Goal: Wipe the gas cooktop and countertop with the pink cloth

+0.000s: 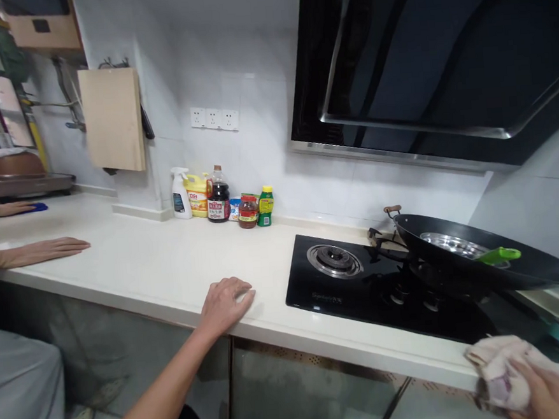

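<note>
My left hand (225,304) rests on the front part of the white countertop (158,259), left of the black gas stove (343,301). Its fingers are bent a little and the thumb stands apart, with nothing in it. At the lower right, my right hand (548,385) grips a pale cloth (503,363) at the counter's front edge, near the stove's corner. Motion blurs part of that hand. A large black wok (537,268) sits on the stove's right burner, holding a metal strainer (454,244) with a green handle (500,256).
Against the wall stand a spray bottle (181,194), a dark sauce bottle (218,198), a red-lidded jar (248,213) and a green bottle (265,207). A co-worker's hand (47,250) lies on the counter at left; their other hand touches a blue cloth (37,207). The range hood (394,67) overhangs the stove.
</note>
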`<state>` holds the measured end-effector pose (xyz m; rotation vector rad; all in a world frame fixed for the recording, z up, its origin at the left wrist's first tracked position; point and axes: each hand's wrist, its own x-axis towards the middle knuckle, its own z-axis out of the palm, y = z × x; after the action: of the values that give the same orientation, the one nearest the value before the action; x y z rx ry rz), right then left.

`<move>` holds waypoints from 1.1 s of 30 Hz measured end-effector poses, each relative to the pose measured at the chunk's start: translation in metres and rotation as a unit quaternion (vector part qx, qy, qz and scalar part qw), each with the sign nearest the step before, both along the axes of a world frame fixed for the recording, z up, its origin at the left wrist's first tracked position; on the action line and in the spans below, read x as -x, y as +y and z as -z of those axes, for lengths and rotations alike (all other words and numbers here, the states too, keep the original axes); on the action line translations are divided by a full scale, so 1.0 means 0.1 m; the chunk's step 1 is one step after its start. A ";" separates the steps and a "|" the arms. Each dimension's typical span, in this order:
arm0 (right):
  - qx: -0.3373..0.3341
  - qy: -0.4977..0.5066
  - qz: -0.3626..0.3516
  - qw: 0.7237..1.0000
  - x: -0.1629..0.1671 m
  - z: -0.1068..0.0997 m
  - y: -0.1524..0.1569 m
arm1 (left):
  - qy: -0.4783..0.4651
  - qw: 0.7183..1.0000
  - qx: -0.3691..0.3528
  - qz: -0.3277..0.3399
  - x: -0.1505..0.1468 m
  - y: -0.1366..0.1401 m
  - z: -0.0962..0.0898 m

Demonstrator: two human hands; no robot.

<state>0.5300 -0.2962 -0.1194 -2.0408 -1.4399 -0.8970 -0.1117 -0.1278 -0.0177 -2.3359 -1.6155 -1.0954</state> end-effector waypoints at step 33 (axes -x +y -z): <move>0.094 -0.152 -0.251 0.951 1.55 -0.09 0.56 | -0.003 0.999 0.025 -0.026 0.02 -0.05 0.03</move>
<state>0.3754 -0.2401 -0.1106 -1.5711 -2.1582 -0.9004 -0.1132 -0.1324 -0.0212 -2.3082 -1.7154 -1.0655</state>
